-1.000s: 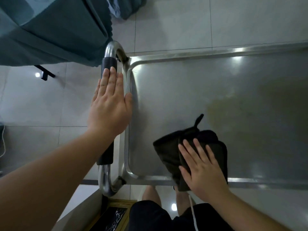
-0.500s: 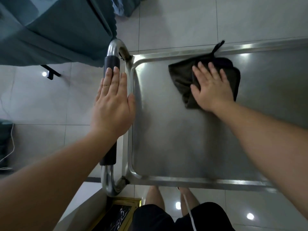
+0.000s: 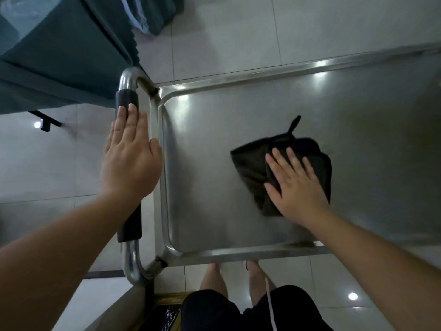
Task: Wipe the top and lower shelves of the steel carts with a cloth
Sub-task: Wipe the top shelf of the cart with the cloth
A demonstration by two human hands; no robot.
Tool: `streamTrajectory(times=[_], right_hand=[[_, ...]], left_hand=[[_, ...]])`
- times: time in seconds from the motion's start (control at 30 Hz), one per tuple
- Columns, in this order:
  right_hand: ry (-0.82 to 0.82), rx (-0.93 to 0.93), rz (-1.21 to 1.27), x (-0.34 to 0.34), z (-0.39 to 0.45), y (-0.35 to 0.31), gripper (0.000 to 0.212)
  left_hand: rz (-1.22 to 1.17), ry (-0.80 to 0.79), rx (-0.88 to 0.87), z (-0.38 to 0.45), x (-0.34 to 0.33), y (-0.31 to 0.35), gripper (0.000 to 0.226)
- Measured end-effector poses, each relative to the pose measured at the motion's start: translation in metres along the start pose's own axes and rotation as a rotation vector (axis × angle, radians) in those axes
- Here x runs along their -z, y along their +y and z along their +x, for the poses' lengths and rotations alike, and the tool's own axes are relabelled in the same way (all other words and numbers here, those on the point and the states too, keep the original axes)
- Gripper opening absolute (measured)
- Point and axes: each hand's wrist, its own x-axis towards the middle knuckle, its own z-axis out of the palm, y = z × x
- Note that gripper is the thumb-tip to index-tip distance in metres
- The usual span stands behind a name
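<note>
The steel cart's top shelf (image 3: 238,115) fills the middle and right of the head view, with a raised rim all round. A dark folded cloth (image 3: 253,168) with a small hanging loop lies flat on it, near the middle. My right hand (image 3: 296,185) presses down on the cloth with straight, spread fingers. My left hand (image 3: 131,161) rests flat, fingers straight, on the black-sleeved cart handle (image 3: 127,99) at the shelf's left end. The lower shelf is hidden under the top one.
A dark teal fabric-covered piece of furniture (image 3: 59,56) stands at the upper left, close to the handle. Light tiled floor (image 3: 226,37) surrounds the cart. My legs and dark shorts (image 3: 226,309) are at the near rim. A dark mat (image 3: 167,316) lies by my feet.
My right hand has slid the cloth from the shelf's far left corner back toward me, to the middle. A second ago it was at the near rim. The left hand stays on the handle.
</note>
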Motion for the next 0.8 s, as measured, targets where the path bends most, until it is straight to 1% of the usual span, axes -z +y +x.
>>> streamTrajectory(times=[0.07,0.13,0.23,0.37,0.5,0.57,0.63,0.7,0.8], right_hand=[[-0.001,0.013,-0.025,-0.024,-0.064,0.013,0.073],[-0.008,0.027,-0.049,-0.039,-0.107,0.027,0.071],[-0.015,0.055,-0.047,-0.043,-0.114,0.037,0.071],[0.047,0.091,-0.06,-0.019,-0.045,0.047,0.071],[0.086,-0.053,0.016,0.03,0.064,0.057,0.073],[0.054,-0.129,0.045,0.054,0.119,0.066,0.076],[0.019,-0.16,0.04,0.076,0.167,0.078,0.074],[-0.029,-0.146,0.035,0.093,0.195,0.089,0.073],[-0.047,-0.101,0.022,0.097,0.193,0.096,0.075]], left_hand=[[0.002,-0.008,0.004,0.0,0.002,0.002,0.064],[-0.001,-0.019,0.017,-0.001,0.005,0.006,0.064],[-0.02,-0.033,0.031,-0.001,0.009,0.01,0.065],[-0.034,-0.04,0.034,-0.003,0.012,0.011,0.067],[-0.044,-0.037,0.023,-0.003,0.011,0.01,0.066],[-0.035,-0.032,0.023,-0.003,0.01,0.009,0.066],[-0.024,-0.028,0.023,-0.002,0.009,0.009,0.066],[-0.02,-0.028,0.033,-0.001,0.011,0.01,0.065],[-0.018,-0.029,0.053,-0.001,0.011,0.011,0.065]])
